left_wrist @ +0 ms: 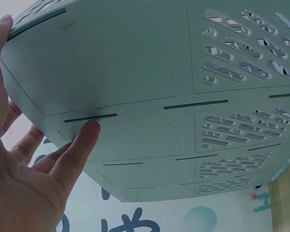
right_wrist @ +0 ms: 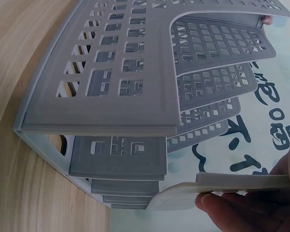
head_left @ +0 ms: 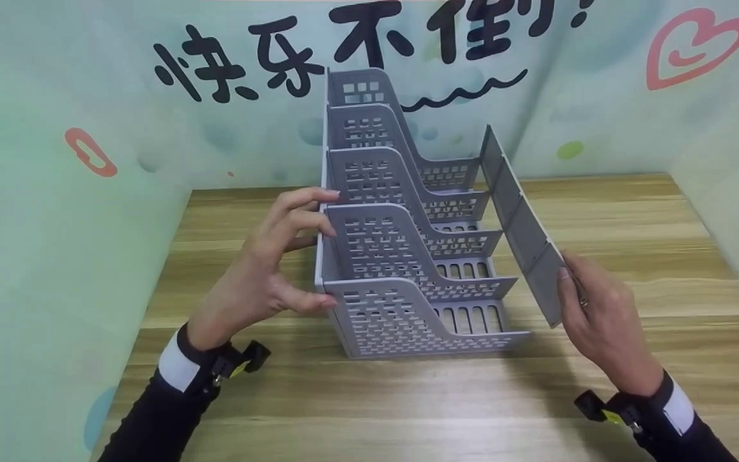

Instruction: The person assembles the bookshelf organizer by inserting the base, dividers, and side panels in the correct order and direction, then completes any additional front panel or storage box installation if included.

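Observation:
A grey plastic file organizer (head_left: 376, 321) with several perforated, stepped dividers stands on the wooden table. My left hand (head_left: 260, 256) grips the edge of its tall side panel (left_wrist: 101, 63); thumb and some fingertips reach over the edge, and one finger presses the outer face. At the organizer's low right end, my right hand (head_left: 600, 311) pinches a separate long grey panel (head_left: 523, 224) between thumb and fingers. That panel stands slanted. Its far end is close to the rear dividers, and whether they touch is unclear; its near end is apart from the front divider.
The wooden table (head_left: 228, 410) extends around the organizer. Behind it rises a pale green backdrop (head_left: 267, 141) with black lettering and red drawings, continuing along both sides. Each wrist wears a white band and a small black camera (head_left: 257, 356).

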{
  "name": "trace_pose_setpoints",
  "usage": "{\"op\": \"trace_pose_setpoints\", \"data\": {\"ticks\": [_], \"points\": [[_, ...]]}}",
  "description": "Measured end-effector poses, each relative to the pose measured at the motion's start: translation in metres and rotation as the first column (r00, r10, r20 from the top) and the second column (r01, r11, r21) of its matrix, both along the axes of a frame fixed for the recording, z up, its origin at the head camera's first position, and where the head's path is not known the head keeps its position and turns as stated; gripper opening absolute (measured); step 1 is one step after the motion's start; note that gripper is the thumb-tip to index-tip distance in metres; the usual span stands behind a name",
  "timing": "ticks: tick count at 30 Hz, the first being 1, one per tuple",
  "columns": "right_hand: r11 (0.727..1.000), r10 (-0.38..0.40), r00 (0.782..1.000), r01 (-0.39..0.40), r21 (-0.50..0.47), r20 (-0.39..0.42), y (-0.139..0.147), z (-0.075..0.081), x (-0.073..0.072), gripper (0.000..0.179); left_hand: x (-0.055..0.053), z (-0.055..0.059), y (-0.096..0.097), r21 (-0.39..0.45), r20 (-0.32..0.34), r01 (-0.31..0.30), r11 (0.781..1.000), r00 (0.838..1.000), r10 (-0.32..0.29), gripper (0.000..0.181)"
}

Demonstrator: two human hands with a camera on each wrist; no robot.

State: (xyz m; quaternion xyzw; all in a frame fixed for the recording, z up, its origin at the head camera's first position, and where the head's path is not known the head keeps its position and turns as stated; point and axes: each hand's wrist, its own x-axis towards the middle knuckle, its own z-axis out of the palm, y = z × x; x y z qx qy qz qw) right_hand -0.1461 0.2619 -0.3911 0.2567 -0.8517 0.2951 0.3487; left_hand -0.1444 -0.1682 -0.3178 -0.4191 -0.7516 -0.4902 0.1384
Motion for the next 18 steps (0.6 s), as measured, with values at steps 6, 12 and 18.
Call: {"op": "trace_pose_setpoints", "data": {"ticks": [6,12,18], "points": [[0.999,0.029,1.000,-0.029,0.039,-0.009,-0.0017,-0.0033,0.0011,0.020,0.0013,-0.0006,0.0020,0.016,-0.001,-0.010,1.000,1.000,0.010,0.065],[0.999,0.009,0.999,-0.011,0.031,0.054,-0.0029,-0.0008,0.0030,0.019,0.0031,-0.0021,0.0013,0.014,0.014,-0.019,1.000,1.000,0.019,0.066],[1.000,0.010,0.998,-0.011,0.007,0.055,-0.0077,-0.0010,0.0033,0.019,0.0034,-0.0020,0.0021,0.020,0.024,-0.017,1.000,1.000,0.016,0.065]]}}
